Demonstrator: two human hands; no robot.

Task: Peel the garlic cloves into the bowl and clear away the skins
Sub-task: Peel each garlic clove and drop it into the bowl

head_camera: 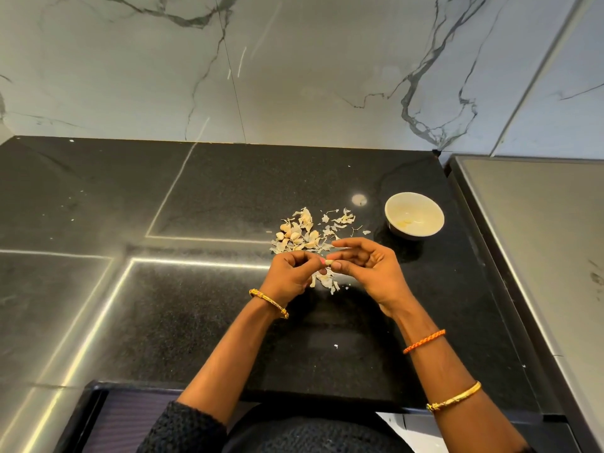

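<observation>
My left hand [289,273] and my right hand [366,268] meet above the black counter and both pinch one small garlic clove [328,262] between their fingertips. A few loose skins [327,281] lie on the counter right under my hands. Farther back sits a pile of papery garlic skins [323,228] with a few unpeeled cloves [287,236] at its left edge. A white bowl [434,212] stands to the right of the pile, with a few pale peeled pieces inside.
The black granite counter [212,197] runs back to a marble wall [294,76]. A grey steel surface [539,240] borders the counter on the right. The counter's front edge is close to my body.
</observation>
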